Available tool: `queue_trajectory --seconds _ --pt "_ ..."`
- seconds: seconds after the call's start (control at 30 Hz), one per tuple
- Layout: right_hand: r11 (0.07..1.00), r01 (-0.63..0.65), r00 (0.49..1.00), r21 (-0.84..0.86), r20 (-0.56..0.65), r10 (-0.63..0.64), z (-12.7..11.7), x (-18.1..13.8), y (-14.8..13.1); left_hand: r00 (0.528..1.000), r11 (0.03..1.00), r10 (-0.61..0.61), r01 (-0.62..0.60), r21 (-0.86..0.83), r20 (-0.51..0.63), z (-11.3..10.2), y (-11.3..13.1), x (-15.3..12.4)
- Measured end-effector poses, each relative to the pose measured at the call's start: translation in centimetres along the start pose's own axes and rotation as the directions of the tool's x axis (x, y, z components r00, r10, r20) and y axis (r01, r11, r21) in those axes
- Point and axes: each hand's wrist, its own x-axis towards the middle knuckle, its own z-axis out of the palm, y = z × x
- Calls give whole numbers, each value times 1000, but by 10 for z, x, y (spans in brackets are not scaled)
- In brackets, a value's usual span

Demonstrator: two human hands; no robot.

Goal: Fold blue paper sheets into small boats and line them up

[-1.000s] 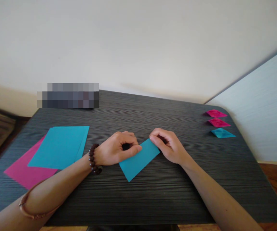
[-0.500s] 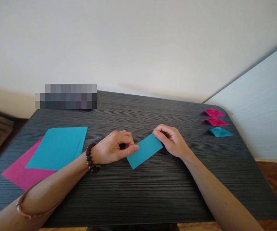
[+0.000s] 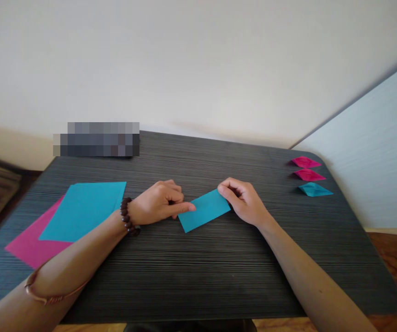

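Observation:
A blue sheet of paper (image 3: 205, 210), folded to a narrow rectangle, is held at a slant over the middle of the dark table. My right hand (image 3: 242, 198) pinches its upper right corner between thumb and fingers. At the other end my left hand (image 3: 162, 200) has its thumb lying on the paper, the fingers curled behind the left edge. That hand wears a dark bead bracelet (image 3: 127, 216) at the wrist.
Blue sheets (image 3: 84, 210) overlap a pink sheet (image 3: 34, 246) at the table's left. Two pink folded paper boats (image 3: 309, 174) and a blue one (image 3: 315, 189) line the right end. A blurred-out object (image 3: 98, 143) stands at the back left, by the wall.
The blue paper has turned slightly towards level and shifted a little left and up. My left hand has slid left with its thumb along the paper; my right hand keeps its pinch.

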Motion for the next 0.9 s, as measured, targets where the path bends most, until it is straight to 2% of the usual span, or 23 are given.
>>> queue_trajectory --seconds 0.13,0.27,0.43,0.57,0.67,0.77,0.9 --pt "1000 -24 1000 13 -16 24 1 0 0 1000 998 14 -13 64 -5 0 -2 0" --pt "997 -56 998 47 -32 57 2 -1 1 1000 1000 3 -2 20 -27 -2 -3 -1" --pt "989 -96 989 117 -99 108 3 1 3 992 987 -115 108 -123 -53 -3 1 -2" --pt "981 -110 979 162 -155 135 5 2 2 959 947 -249 213 -240 -132 0 2 -1" --pt "974 -136 972 182 -166 167 8 2 2 943 907 -311 257 -335 -120 2 -1 -1" --pt "972 -149 968 184 -172 181 10 1 0 934 880 -351 303 -364 -70 3 -3 -1" --pt "986 -89 975 139 -190 114 9 -1 -4 933 896 -353 315 -315 -71 4 -3 -1"
